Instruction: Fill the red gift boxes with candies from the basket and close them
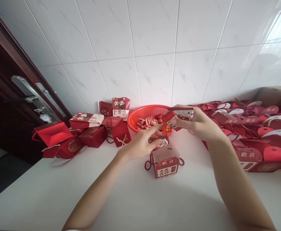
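Observation:
A small dark-red gift box (166,163) with cord loops at its sides stands upright on the white table, its top open. Over its back edge, my left hand (140,144) is closed, with a red-and-white printed packet (163,142) between thumb and fingers. My right hand (200,125), higher and to the right, grips a red-and-white printed piece (185,113), and red wrappers show by its thumb. Between both hands is a red-and-gold wrapper (166,128); which hand holds it I cannot tell. Just behind, a red plastic basket (135,117) contains wrapped candies (151,121).
Several red gift boxes (93,136) cluster on the left of the table (94,195). Many partly folded red boxes (251,128) crowd the right side, with a brown carton (272,96) behind. A tiled wall (154,77) closes the back; a door handle (31,93) is at left.

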The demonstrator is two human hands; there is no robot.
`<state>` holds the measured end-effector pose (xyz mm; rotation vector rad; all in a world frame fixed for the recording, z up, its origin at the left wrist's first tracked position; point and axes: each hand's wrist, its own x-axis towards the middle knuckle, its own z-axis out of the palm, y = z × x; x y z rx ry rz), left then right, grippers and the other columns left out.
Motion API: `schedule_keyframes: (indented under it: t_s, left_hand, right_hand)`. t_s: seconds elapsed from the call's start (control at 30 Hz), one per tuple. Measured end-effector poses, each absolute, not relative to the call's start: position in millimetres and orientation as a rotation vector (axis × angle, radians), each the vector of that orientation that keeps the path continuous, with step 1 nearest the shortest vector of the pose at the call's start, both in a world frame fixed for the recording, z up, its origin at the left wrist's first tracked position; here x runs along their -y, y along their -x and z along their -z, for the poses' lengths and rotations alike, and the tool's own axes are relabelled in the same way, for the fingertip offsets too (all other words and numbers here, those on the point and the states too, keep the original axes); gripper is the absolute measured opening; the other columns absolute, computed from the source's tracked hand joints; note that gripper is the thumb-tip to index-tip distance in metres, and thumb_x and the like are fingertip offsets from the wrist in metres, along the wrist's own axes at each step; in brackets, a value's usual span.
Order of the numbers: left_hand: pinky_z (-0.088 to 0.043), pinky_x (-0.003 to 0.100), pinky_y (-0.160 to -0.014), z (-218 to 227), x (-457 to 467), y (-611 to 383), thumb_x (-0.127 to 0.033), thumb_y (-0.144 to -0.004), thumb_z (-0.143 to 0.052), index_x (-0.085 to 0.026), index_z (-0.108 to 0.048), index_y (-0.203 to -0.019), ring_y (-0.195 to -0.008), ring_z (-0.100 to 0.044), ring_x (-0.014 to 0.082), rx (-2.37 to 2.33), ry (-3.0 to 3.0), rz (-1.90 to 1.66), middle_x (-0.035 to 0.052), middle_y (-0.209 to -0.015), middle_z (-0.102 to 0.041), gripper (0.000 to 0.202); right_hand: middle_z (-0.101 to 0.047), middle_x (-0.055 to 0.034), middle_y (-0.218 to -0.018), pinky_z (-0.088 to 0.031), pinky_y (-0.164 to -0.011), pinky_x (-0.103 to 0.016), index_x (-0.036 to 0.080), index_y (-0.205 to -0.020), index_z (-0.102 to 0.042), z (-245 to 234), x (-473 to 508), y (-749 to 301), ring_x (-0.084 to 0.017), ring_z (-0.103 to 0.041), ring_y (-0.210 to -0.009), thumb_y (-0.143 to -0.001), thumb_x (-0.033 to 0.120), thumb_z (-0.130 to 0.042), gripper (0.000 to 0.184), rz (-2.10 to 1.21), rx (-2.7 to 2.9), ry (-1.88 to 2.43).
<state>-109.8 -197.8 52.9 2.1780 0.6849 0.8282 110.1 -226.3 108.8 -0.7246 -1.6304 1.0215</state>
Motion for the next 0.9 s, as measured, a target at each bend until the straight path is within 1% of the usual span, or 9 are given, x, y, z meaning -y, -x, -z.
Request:
schedule_keyframes:
  t_s: [0.1,0.17,0.27,0.37,0.43,0.5,0.57,0.7,0.9]
  left_hand:
    - [-0.059,0.027,-0.074,-50.8,199.4,108.0,-0.027,-0.093,-0.061,-0.026,-0.058,-0.130,-0.091,-0.072,0.0184,-0.749,-2.191,-0.732,0.0019,-0.102,-0.075,0.038]
    - [-0.058,0.029,-0.081,-50.0,199.5,106.8,-0.028,-0.093,-0.060,-0.026,-0.061,-0.123,-0.099,-0.070,0.0190,-0.788,-2.217,-0.698,0.0020,-0.107,-0.074,0.031]
    - [-0.054,0.034,-0.093,-50.7,198.4,107.2,-0.029,-0.093,-0.061,-0.023,-0.066,-0.113,-0.110,-0.066,0.0208,-0.821,-2.304,-0.744,0.0041,-0.114,-0.070,0.022]
    - [-0.054,0.034,-0.091,-52.3,196.4,112.8,-0.032,-0.091,-0.062,-0.022,-0.072,-0.099,-0.108,-0.065,0.0218,-0.894,-2.392,-0.769,0.0066,-0.118,-0.065,0.016]
    - [-0.055,0.033,-0.086,-52.7,194.5,117.8,-0.035,-0.091,-0.062,-0.022,-0.075,-0.091,-0.103,-0.066,0.0214,-0.944,-2.396,-0.668,0.0068,-0.117,-0.064,0.018]
    - [-0.056,0.032,-0.084,-51.9,192.0,121.6,-0.033,-0.090,-0.061,-0.022,-0.076,-0.092,-0.097,-0.068,0.0204,-0.978,-2.349,-0.542,0.0060,-0.110,-0.068,0.019]
    - [-0.056,0.032,-0.084,-49.9,188.5,123.1,-0.026,-0.088,-0.061,-0.021,-0.077,-0.097,-0.093,-0.069,0.0203,-1.021,-2.290,-0.491,0.0051,-0.104,-0.072,0.019]
    - [-0.055,0.031,-0.087,-44.2,179.8,121.9,-0.016,-0.084,-0.060,-0.019,-0.076,-0.105,-0.102,-0.069,0.0227,-1.115,-2.257,-0.614,0.0053,-0.111,-0.075,0.027]
    - [-0.055,0.031,-0.089,-39.5,171.9,121.1,-0.015,-0.086,-0.058,-0.017,-0.075,-0.108,-0.104,-0.069,0.0220,-1.088,-2.277,-0.719,0.0064,-0.113,-0.075,0.028]
  right_hand:
    - [-0.071,-0.0029,-0.084,-0.055,-0.071,-0.028,0.016,-0.096,-0.075,-110.2,228.5,-111.5,-0.018,-0.066,-0.083,-0.079,0.027,-0.078,0.021,-0.984,1.666,0.788]
    - [-0.071,-0.0037,-0.086,-0.054,-0.072,-0.029,0.016,-0.097,-0.074,-109.6,228.0,-113.2,-0.018,-0.066,-0.084,-0.081,0.030,-0.076,0.021,-0.961,1.717,0.806]
    - [-0.072,-0.0048,-0.094,-0.054,-0.073,-0.031,0.018,-0.101,-0.073,-106.3,225.3,-116.4,-0.018,-0.066,-0.085,-0.084,0.036,-0.073,0.025,-0.923,1.793,0.810]
    - [-0.072,-0.0054,-0.097,-0.054,-0.074,-0.034,0.019,-0.108,-0.072,-101.8,221.6,-118.8,-0.020,-0.066,-0.085,-0.084,0.039,-0.072,0.031,-0.907,1.826,0.861]
    - [-0.072,-0.0061,-0.097,-0.054,-0.074,-0.035,0.019,-0.113,-0.071,-98.9,218.9,-118.7,-0.020,-0.066,-0.084,-0.083,0.039,-0.072,0.036,-0.909,1.842,0.914]
    - [-0.072,-0.0064,-0.098,-0.055,-0.074,-0.036,0.019,-0.117,-0.070,-96.2,215.9,-116.8,-0.021,-0.066,-0.085,-0.084,0.038,-0.071,0.039,-0.922,1.882,0.966]
    - [-0.073,-0.0061,-0.101,-0.055,-0.075,-0.036,0.020,-0.117,-0.070,-93.5,212.7,-113.5,-0.021,-0.066,-0.087,-0.085,0.036,-0.070,0.036,-0.931,1.960,0.986]
    - [-0.072,-0.0051,-0.108,-0.055,-0.081,-0.036,0.023,-0.110,-0.072,-87.9,205.6,-107.3,-0.023,-0.066,-0.096,-0.086,0.033,-0.065,0.027,-0.866,2.091,0.957]
    - [-0.070,-0.0040,-0.096,-0.054,-0.074,-0.036,0.021,-0.104,-0.071,-78.4,196.8,-105.4,-0.022,-0.065,-0.086,-0.086,0.033,-0.063,0.024,-0.763,2.114,1.069]
